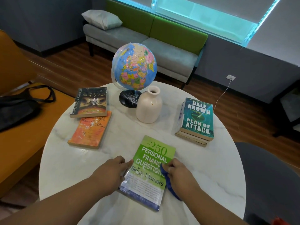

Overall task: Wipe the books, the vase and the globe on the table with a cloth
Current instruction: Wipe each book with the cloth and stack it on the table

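Observation:
A green finance book [152, 157] lies near the front of the round white table [203, 168]. My left hand [112, 172] touches its left edge with straight fingers. My right hand [180, 173] grips a blue cloth [170, 184] at the book's right edge. A globe [134, 65] on a black base stands at the back, with a cream vase [148, 108] in front of it. At the left, a dark book [90, 102] overlaps an orange book [90, 129]; both carry white specks. A stack of books [196, 119] lies at the right.
An orange sofa [17, 135] with a black bag [17, 108] is left of the table. A grey and green bench [146, 41] with a pillow [102, 19] stands behind. A dark chair [269, 176] sits at the right. A white cable [222, 95] runs to a wall socket.

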